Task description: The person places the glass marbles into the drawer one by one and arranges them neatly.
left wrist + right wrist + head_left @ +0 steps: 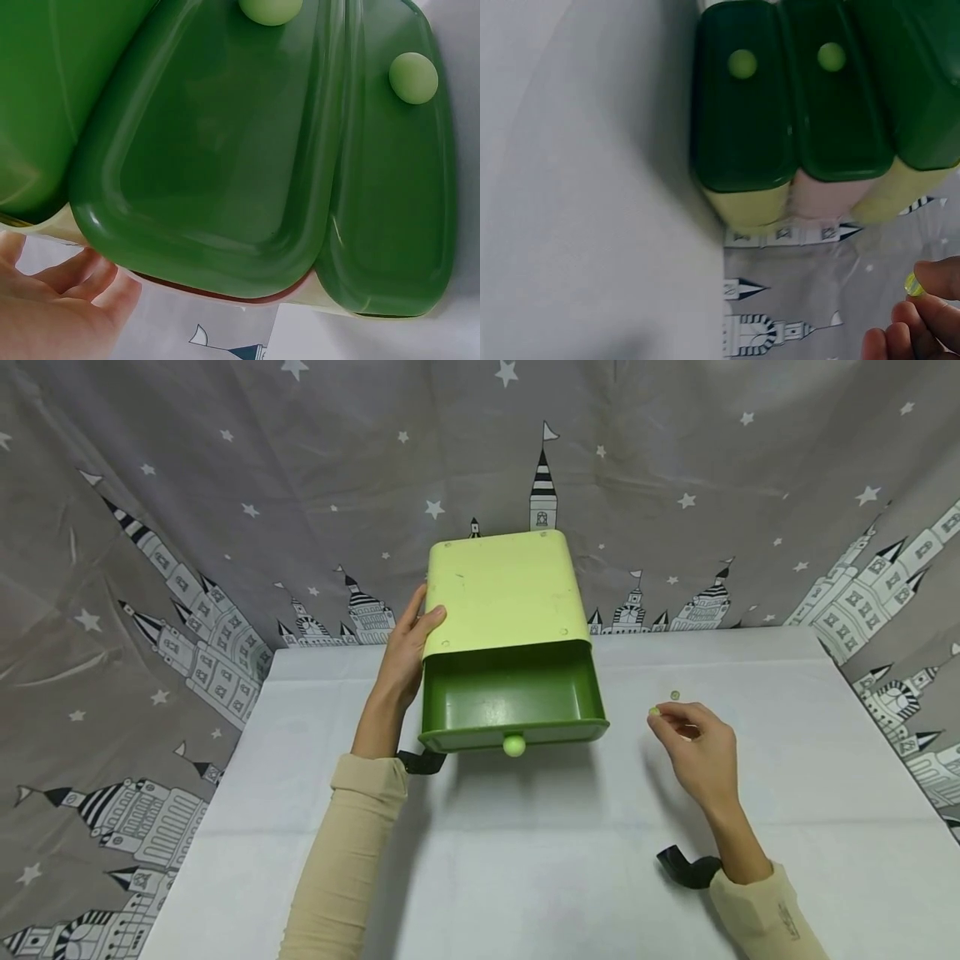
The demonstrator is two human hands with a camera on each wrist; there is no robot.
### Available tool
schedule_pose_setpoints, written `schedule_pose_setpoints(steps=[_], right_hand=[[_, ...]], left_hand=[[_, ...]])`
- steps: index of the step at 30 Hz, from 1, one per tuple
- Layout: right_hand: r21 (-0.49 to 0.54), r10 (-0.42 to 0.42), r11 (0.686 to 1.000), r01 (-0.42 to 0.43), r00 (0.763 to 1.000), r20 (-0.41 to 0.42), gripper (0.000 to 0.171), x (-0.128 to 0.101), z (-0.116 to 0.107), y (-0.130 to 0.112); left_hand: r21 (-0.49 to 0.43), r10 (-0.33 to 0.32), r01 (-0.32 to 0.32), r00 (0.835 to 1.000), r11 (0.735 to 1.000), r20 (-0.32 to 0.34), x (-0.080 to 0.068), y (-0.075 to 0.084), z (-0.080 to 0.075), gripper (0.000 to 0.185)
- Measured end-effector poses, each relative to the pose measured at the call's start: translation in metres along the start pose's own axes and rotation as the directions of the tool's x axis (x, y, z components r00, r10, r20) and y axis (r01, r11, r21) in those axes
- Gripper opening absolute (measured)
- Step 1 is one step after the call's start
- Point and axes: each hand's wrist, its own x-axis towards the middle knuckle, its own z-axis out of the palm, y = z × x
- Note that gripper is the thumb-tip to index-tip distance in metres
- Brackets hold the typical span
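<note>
A pale green drawer cabinet (498, 589) stands at the back of the white table (525, 860). Its top drawer (517, 732) is pulled out; it is dark green, looks empty inside and has a round pale knob (513, 744). My left hand (414, 635) rests flat against the cabinet's left side, thumb on the top edge; its palm (52, 300) shows beside the lower drawer fronts (217, 150). To the drawer's right, my right hand (663, 717) pinches a small yellow-green bead (654, 712) just above the table. The wrist view shows that bead (913, 284) between the fingertips (937, 281).
A second small green bead (675, 695) lies on the table just beyond my right hand. A grey cloth (225, 527) printed with stars and castles hangs behind and to both sides. The lower drawers' knobs (742, 64) face the front.
</note>
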Motion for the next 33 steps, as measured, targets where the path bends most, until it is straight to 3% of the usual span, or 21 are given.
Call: schedule_pose_setpoints(steps=[7,18,25,33], right_hand=[[0.083,-0.066,0.994,0.067,0.998,-0.012,0.008,-0.003,-0.005,-0.021],[0.204,-0.104,0.973,0.105,0.994,-0.013,0.013,-0.009,-0.008,-0.042],[0.231,-0.148,0.962,0.144,0.989,-0.002,0.017,-0.015,-0.007,-0.055],[0.306,-0.230,0.927,0.215,0.973,0.015,0.022,-0.015,-0.002,-0.071]], left_hand=[[-0.010,-0.005,0.005,1.000,1.000,-0.007,0.000,0.000,0.000,0.070],[-0.018,0.000,0.000,1.000,1.000,-0.004,0.000,-0.002,-0.001,0.067],[-0.012,0.002,-0.002,1.000,1.000,-0.002,0.000,-0.003,-0.001,0.070],[0.010,0.002,-0.002,1.000,1.000,0.000,0.000,-0.002,-0.001,0.070]])
